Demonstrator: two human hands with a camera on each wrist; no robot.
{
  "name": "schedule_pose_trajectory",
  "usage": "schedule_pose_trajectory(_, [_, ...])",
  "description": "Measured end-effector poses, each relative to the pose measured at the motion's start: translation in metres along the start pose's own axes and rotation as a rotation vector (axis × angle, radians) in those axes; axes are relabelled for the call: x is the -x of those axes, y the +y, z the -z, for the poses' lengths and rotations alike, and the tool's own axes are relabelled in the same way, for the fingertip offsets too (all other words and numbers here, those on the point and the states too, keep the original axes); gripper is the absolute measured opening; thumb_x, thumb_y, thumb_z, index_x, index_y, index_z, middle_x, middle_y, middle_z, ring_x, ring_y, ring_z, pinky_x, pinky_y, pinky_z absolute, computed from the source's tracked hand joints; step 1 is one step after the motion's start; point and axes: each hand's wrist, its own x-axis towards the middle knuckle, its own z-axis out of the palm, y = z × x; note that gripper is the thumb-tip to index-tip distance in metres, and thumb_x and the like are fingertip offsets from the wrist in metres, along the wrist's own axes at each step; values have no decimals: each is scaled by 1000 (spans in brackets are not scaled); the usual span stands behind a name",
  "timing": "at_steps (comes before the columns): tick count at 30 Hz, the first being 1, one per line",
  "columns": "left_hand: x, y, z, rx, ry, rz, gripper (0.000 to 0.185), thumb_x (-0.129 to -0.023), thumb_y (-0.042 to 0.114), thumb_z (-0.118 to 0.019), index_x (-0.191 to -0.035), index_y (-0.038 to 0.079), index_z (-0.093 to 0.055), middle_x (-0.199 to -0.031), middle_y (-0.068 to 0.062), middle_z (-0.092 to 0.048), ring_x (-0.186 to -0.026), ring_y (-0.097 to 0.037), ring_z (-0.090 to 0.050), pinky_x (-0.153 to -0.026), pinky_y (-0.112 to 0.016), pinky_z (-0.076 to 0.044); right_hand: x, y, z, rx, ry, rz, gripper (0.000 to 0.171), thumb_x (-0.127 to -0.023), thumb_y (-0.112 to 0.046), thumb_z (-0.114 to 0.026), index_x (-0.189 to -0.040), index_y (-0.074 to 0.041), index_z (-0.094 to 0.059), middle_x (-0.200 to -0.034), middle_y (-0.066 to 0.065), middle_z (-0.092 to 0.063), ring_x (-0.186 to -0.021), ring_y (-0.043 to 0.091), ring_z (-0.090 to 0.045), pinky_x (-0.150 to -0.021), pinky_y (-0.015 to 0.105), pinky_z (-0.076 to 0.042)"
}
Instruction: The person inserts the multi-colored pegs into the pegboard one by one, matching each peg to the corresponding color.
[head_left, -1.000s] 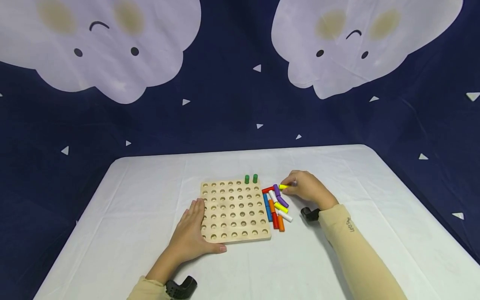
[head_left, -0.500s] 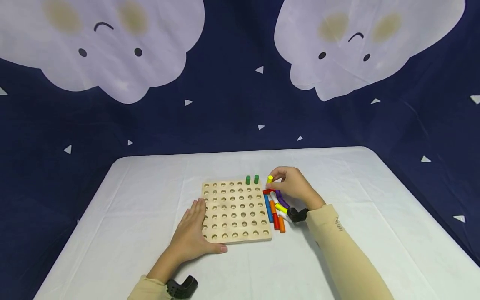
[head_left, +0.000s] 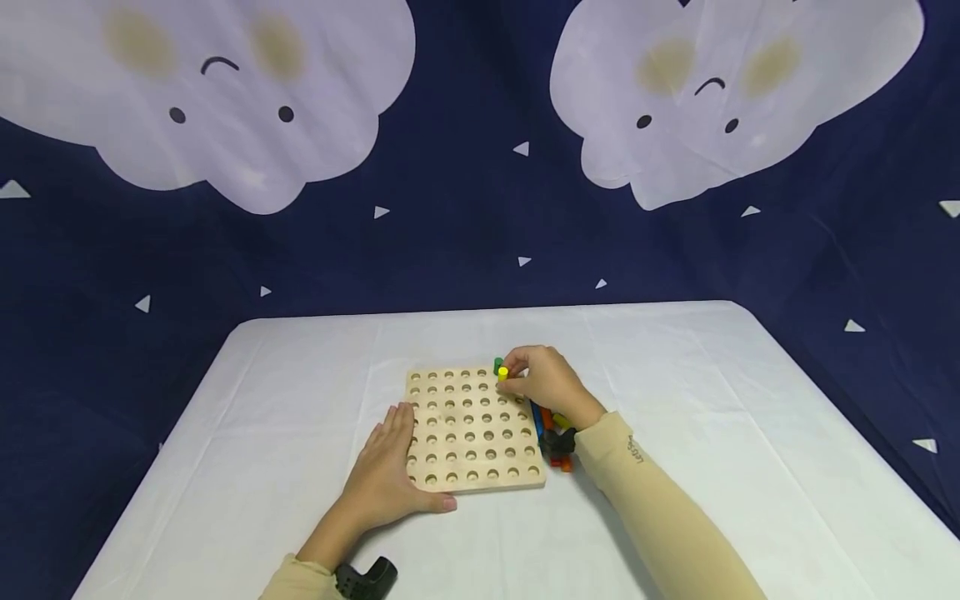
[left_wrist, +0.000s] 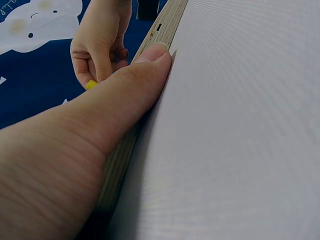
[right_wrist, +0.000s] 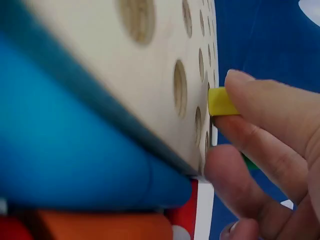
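Note:
A pale wooden pegboard (head_left: 461, 447) with rows of round holes lies on the table. My left hand (head_left: 386, 467) rests along its left side, fingers straight, while the thumb (left_wrist: 132, 75) lies along the near edge in the left wrist view. Over the board's far right part, my right hand (head_left: 551, 383) pinches an upright yellow peg (head_left: 503, 373) between thumb and finger. In the right wrist view, the lower end of the yellow peg (right_wrist: 220, 101) is right at the board's surface. One green peg (head_left: 498, 364) stands in the back row; the right hand mostly hides another.
Loose pegs lie along the board's right side, partly covered by the right wrist: blue (head_left: 537, 421), yellow (head_left: 561, 421) and orange (head_left: 566, 465) ones among them. A white cloth covers the table (head_left: 300, 400). Behind it hangs a dark blue curtain (head_left: 450, 275) with clouds.
My right hand has picked a yellow peg from the loose pile, turned it upright and carried it left over the board's far right part. The left hand stays in place.

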Motion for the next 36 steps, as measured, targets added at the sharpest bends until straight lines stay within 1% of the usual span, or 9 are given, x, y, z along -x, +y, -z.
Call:
schedule_pose_trajectory(6, [1,0,0,-3,7,-6,156,-50,81,-79,-157,-4,-4,-166,-18,-2,-155,-34,-2,-126,-52,-7,0,-3,-3,48,18,-2,19,-79,-28,-85,-92,-21,-74,-92,-5,-73,-91,15,-64,-86,37,-52])
schedule_pose_trajectory(12, [1,-1,0,-22,-8,-1,157,-49,85,-76,-157,-3,-2,-166,-16,1,-156,-32,0,-127,-51,-6,-1,-3,-5,75,17,21,16,-78,-28,-85,-88,-22,-74,-88,-7,-72,-87,13,-63,-82,35,-51])
schedule_pose_trajectory(18, [1,-2,-1,-26,-5,0,158,-48,86,-75,-157,-2,-2,-167,-16,1,-156,-31,1,-127,-51,-6,1,-6,-5,164,37,45,16,-77,-26,-86,-89,-21,-76,-87,-7,-74,-83,12,-64,-79,35,-52])
schedule_pose_trajectory(21, [0,-2,-1,-33,-8,3,158,-48,87,-74,-158,-1,-1,-167,-16,1,-156,-31,2,-127,-51,-6,3,-6,-2,174,30,48,19,-78,-28,-85,-93,-20,-78,-91,-6,-75,-88,15,-67,-82,37,-54])
schedule_pose_trajectory(26, [-2,-2,-3,-29,1,-12,157,-49,85,-76,-157,-2,-3,-166,-17,-1,-156,-33,-1,-127,-52,-7,12,6,14,107,13,17,26,-82,-31,-82,-103,-16,-78,-97,-4,-76,-101,19,-67,-92,43,-54])
schedule_pose_trajectory(28, [-4,-2,-2,-32,17,-23,156,-50,84,-76,-157,-3,-5,-166,-18,-2,-156,-33,-2,-126,-52,-8,16,14,24,75,16,17,26,-83,-31,-81,-104,-16,-78,-97,-3,-77,-95,19,-67,-87,41,-55])
schedule_pose_trajectory(30, [-5,-2,-2,-38,23,-27,156,-49,84,-76,-157,-3,-4,-166,-18,-2,-156,-33,-2,-126,-52,-7,19,22,33,59,8,30,23,-84,-30,-80,-102,-16,-79,-96,-4,-77,-83,18,-64,-77,37,-55])
schedule_pose_trajectory(33, [-6,-3,-2,-44,22,-23,157,-48,85,-76,-158,-2,-4,-167,-17,-1,-156,-32,-1,-126,-52,-7,29,33,45,55,-41,43,18,-84,-28,-80,-99,-18,-80,-96,-5,-77,-70,17,-56,-63,30,-49])
schedule_pose_trajectory(36, [-5,-3,-3,-38,17,-18,158,-48,85,-76,-158,-2,-4,-167,-17,-1,-156,-33,-1,-126,-52,-7,40,43,52,58,-103,30,15,-83,-25,-81,-96,-19,-80,-95,-5,-76,-71,15,-54,-62,27,-46])
